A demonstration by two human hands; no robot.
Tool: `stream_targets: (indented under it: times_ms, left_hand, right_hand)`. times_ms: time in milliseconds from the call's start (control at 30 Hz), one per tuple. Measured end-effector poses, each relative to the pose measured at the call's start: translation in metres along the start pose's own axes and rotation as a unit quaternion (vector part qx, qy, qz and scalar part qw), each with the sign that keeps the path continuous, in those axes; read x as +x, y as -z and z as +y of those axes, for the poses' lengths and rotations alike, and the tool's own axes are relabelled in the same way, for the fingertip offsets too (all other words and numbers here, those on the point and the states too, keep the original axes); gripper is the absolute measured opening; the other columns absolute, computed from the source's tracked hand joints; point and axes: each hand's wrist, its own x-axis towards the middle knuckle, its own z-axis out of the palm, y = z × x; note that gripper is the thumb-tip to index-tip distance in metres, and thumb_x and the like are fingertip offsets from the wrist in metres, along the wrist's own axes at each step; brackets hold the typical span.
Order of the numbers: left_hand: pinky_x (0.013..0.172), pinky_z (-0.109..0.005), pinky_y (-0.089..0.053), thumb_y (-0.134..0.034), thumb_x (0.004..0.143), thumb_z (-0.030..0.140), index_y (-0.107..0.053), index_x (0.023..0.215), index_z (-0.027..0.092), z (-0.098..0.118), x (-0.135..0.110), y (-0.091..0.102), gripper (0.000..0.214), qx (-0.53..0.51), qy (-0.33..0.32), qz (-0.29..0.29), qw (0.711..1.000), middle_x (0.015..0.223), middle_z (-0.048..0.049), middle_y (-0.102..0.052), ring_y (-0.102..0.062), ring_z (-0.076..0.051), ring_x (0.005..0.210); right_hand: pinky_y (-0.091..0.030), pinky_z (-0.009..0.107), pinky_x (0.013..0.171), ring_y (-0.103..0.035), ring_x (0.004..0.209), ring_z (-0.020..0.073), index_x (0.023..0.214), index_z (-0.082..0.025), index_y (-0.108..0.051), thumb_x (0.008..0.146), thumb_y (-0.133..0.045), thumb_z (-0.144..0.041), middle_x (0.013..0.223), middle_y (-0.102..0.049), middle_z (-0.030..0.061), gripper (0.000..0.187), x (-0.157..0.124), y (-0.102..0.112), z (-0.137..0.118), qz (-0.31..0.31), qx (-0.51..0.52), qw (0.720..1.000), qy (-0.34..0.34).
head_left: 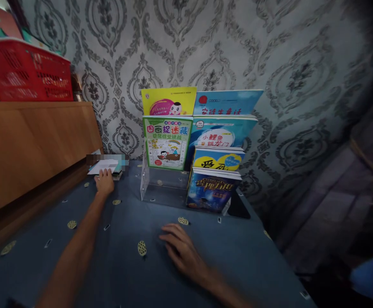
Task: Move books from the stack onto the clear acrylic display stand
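Note:
My left hand (105,183) reaches to a small stack of books (117,174) at the back left of the table. Its fingers lie over the near edge of a thin white book (104,166) on top, with the thumb at the edge. The covers there are partly blurred out. My right hand (183,252) is over the middle of the table, fingers apart and slightly bent, holding nothing. Beyond it stands a clear stepped book rack (160,184). Its left side bears a green picture book (168,143) and a yellow book (169,100); dark blue books (213,190) stand front right.
On the rack's right side, a yellow-and-blue book (218,159) and two blue books (223,130) stand in tiers. A red basket (26,70) sits on a wooden cabinet (39,145) at left. Patterned wallpaper rises behind the blue tablecloth (125,265); a curtain (327,201) hangs at right.

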Motion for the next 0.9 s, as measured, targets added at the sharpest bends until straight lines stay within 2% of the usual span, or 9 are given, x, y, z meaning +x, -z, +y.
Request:
stream_targets:
  times_ms: [167,433,633,900]
  left_hand:
    - [0.112,-0.071,-0.029,-0.039,0.087,0.012,-0.039,0.154,0.014,-0.004,0.011,-0.002,0.067,0.032,-0.019,-0.007,0.999,0.154,-0.0253,-0.047,-0.033,-0.041,0.149]
    - [0.110,-0.066,-0.031,-0.028,0.090,0.007,-0.049,0.145,0.016,-0.010,0.018,0.005,0.059,0.099,-0.060,-0.024,0.993,0.143,-0.0233,-0.057,-0.048,-0.037,0.135]
    - [0.107,-0.064,-0.033,-0.029,0.090,0.007,-0.054,0.139,0.019,-0.013,0.013,0.013,0.056,0.115,-0.068,-0.034,0.990,0.137,-0.0215,-0.061,-0.054,-0.036,0.128]
    - [0.107,-0.067,-0.030,-0.032,0.091,0.007,-0.057,0.137,0.017,-0.011,-0.007,0.024,0.053,0.133,-0.089,-0.046,0.986,0.131,-0.0225,-0.063,-0.056,-0.038,0.124]
  right_hand:
    - [-0.054,0.048,0.103,-0.064,0.119,0.0256,0.112,-0.023,-0.069,0.094,-0.052,-0.012,0.117,-0.070,0.0121,0.027,-0.002,-0.003,0.007,-0.004,0.030,0.997,-0.073]
    - [-0.053,0.049,0.103,-0.066,0.116,0.0258,0.108,-0.024,-0.071,0.095,-0.053,-0.016,0.116,-0.071,0.0121,0.023,-0.002,-0.006,0.012,-0.004,0.050,0.994,-0.094]
    - [-0.055,0.049,0.099,-0.066,0.113,0.0262,0.106,-0.024,-0.072,0.096,-0.052,-0.019,0.114,-0.070,0.0117,0.023,-0.002,-0.007,0.014,-0.007,0.061,0.993,-0.103]
    - [-0.053,0.050,0.101,-0.065,0.113,0.0263,0.106,-0.023,-0.071,0.095,-0.052,-0.018,0.114,-0.070,0.0113,0.023,-0.002,-0.005,0.013,-0.014,0.060,0.993,-0.103]
